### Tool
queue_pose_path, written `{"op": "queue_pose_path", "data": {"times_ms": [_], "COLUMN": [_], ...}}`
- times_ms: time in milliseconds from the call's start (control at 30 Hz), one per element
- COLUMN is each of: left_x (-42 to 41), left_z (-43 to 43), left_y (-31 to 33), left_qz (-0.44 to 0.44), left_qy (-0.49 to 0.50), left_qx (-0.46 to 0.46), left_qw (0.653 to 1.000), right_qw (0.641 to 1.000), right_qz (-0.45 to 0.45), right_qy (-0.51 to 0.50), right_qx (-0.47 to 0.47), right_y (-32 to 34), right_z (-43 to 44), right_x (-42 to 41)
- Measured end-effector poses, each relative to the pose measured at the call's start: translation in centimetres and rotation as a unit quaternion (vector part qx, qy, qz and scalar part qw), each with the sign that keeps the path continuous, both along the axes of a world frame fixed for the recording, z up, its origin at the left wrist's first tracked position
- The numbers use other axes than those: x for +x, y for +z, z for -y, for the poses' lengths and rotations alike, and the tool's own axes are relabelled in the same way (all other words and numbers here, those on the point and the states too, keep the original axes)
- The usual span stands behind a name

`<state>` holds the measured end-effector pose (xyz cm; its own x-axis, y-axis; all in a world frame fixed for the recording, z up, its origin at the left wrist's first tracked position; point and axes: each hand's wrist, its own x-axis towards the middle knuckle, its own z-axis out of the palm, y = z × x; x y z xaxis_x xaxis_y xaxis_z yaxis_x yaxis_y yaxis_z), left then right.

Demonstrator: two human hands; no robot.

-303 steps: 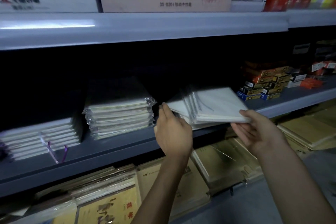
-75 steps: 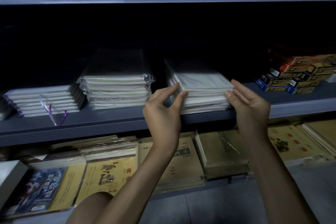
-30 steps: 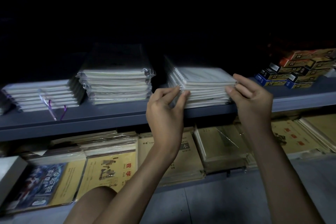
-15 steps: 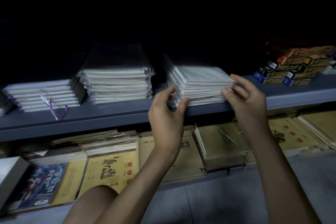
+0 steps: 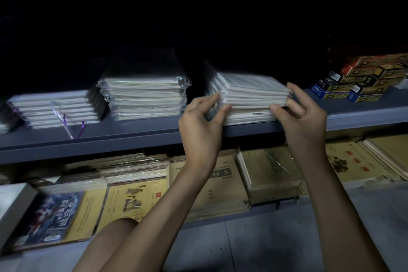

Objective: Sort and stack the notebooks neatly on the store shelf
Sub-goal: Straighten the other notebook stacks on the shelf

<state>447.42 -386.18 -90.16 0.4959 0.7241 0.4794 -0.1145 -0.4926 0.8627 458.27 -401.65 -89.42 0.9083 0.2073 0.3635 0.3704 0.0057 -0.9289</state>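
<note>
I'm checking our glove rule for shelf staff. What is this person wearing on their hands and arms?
Nothing that shows. The left hand and right hand are bare, without gloves, and I see no rings, watch or bracelet. The arms are bare too, with no sleeve in view.

Head-worn view, close before shelf (image 5: 132, 137)

left hand (image 5: 199, 126), right hand (image 5: 302, 121), both bare, bare forearms (image 5: 344, 216) running to near edge, short nails, bare knee (image 5: 120, 229) near left
</note>
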Motion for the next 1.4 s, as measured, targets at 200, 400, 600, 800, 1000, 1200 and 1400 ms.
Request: {"op": "queue_pose_path", "data": {"times_ms": [200, 400, 600, 800, 1000, 1200, 1400], "left_x": [0.8, 1.2, 1.2, 1.3, 1.1, 0.9, 1.0], "left_z": [-1.1, -2.1, -1.7, -1.4, -0.9, 0.0, 0.2], "left_y": [0.3, 0.0, -0.6, -0.7, -0.8, -1.2, -1.3], "left_qz": [0.01, 0.006, 0.005, 0.002, 0.003, -0.046, -0.05], "left_qy": [-0.03, -0.032, -0.023, -0.021, -0.006, 0.04, 0.048], "left_qx": [-0.01, -0.044, -0.065, -0.089, -0.103, -0.051, -0.026], "left_qw": [0.999, 0.999, 0.998, 0.996, 0.995, 0.997, 0.997], "right_qw": [0.999, 0.997, 0.997, 0.997, 0.997, 0.994, 0.99], "right_qz": [0.0, 0.003, -0.006, -0.009, -0.012, -0.01, 0.017], "right_qy": [-0.042, -0.066, -0.073, -0.066, -0.068, -0.103, -0.111], "right_qx": [0.021, 0.025, 0.027, 0.045, 0.044, -0.021, -0.081], "right_y": [0.4, 0.1, -0.3, -0.6, -1.0, -1.7, -2.0], "right_z": [0.1, -0.9, -1.3, -1.4, -1.3, -0.8, -0.5], "right_x": [-0.5, -1.4, -1.6, -1.3, -0.6, 0.2, 0.5]}}
